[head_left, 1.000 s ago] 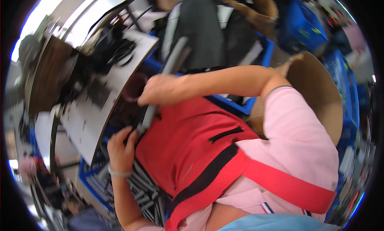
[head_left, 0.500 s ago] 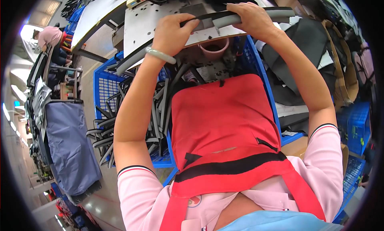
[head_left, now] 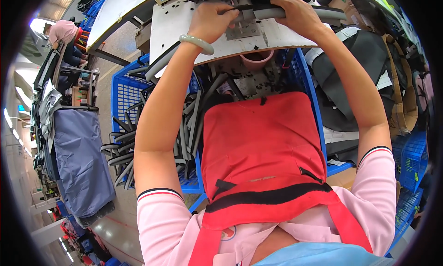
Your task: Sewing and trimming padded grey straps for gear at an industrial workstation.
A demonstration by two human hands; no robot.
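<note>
A long grey padded strip with a black edge (head_left: 267,14) spans both my hands above the white work table. My left hand (head_left: 211,20), with a pale bangle at its wrist, pinches it between thumb and fingers. My right hand (head_left: 300,16) grips it farther right, fingers over the top. Between the hands shows a short grey seam or patch on the strip. Its left end (head_left: 161,63) hangs past the table edge behind my left forearm; its right end sticks out beyond my right hand. Just in front of the strip lies a metal plate (head_left: 242,32) set in the table.
Many similar strips (head_left: 184,127) fill a blue crate (head_left: 127,93) at my left. A pink bucket (head_left: 257,61) stands under the table edge (head_left: 203,58). Dark sheets (head_left: 360,67) and a cardboard box (head_left: 401,95) are at right. A person (head_left: 64,35) sits far left.
Both hands have moved forward with the strip, deeper over the table. More of the metal plate shows in front of them now. The whole view has shifted slightly.
</note>
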